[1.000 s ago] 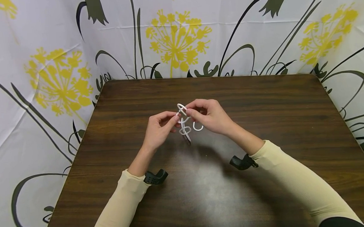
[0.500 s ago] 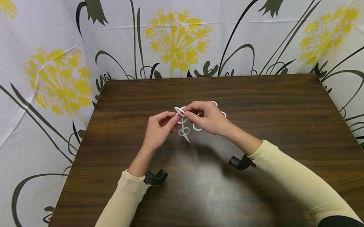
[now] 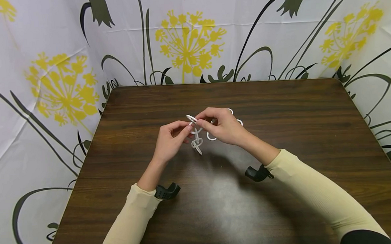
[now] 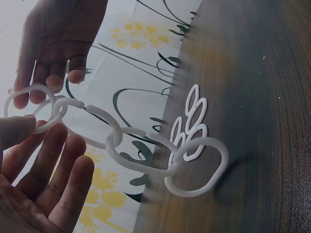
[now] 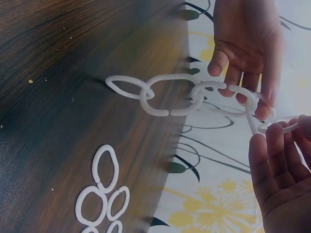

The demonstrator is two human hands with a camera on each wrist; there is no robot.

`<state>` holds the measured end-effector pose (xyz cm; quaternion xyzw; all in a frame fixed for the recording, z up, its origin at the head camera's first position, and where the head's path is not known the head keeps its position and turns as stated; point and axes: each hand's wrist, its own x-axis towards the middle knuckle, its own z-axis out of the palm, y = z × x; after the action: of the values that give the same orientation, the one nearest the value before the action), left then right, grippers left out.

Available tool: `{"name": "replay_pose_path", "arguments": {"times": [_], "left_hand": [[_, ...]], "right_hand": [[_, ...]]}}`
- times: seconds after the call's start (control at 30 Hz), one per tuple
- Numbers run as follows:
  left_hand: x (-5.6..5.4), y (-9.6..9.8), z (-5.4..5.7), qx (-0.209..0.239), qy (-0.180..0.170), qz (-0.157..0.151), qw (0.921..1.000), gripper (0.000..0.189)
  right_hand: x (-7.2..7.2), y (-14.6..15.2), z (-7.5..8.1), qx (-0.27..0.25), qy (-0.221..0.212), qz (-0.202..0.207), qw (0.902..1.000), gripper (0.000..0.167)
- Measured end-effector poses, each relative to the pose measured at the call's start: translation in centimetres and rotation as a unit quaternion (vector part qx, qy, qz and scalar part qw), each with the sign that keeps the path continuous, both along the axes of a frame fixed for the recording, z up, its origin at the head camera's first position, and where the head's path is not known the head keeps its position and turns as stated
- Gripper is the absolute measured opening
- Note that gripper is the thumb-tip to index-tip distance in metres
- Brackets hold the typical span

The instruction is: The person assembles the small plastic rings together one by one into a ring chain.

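Note:
White plastic chain links hang as a short chain between and below the two hands, over the table. My left hand pinches the upper end of the chain between thumb and fingertips. Close on its right, my right hand pinches a white link at the top, its fingertips almost meeting those of the left. In the left wrist view the top links overlap at the fingertips. The chain's lowest link dangles free. Narrow gaps show in some links, as in the one just above the lowest.
Several more white links lie grouped on the dark wooden table, partly behind the right hand in the head view. A white curtain with yellow flowers stands around the table's far side and ends. Each wrist wears a black camera mount.
My right hand has shifted slightly left, uncovering more of the links behind it. The top link has turned flatter and moved left. The hanging chain has swung a little left; the left hand stays put.

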<state>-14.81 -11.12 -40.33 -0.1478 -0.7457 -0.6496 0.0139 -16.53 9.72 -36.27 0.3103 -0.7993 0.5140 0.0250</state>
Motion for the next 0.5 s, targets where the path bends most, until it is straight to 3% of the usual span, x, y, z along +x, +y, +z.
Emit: {"name": "replay_pose_path", "arguments": {"times": [0.27,0.5], "left_hand": [[0.6,0.1,1.0,0.0,-0.008,-0.005,1.0,0.018],[1.4,0.4,2.8,-0.011,-0.021,-0.004,0.9997,0.018]], "right_hand": [[-0.4,0.1,0.0,-0.022,0.018,-0.026,0.9993,0.009],[-0.8,0.3,-0.1,-0.066,-0.045,-0.047,0.9957,0.011]]}}
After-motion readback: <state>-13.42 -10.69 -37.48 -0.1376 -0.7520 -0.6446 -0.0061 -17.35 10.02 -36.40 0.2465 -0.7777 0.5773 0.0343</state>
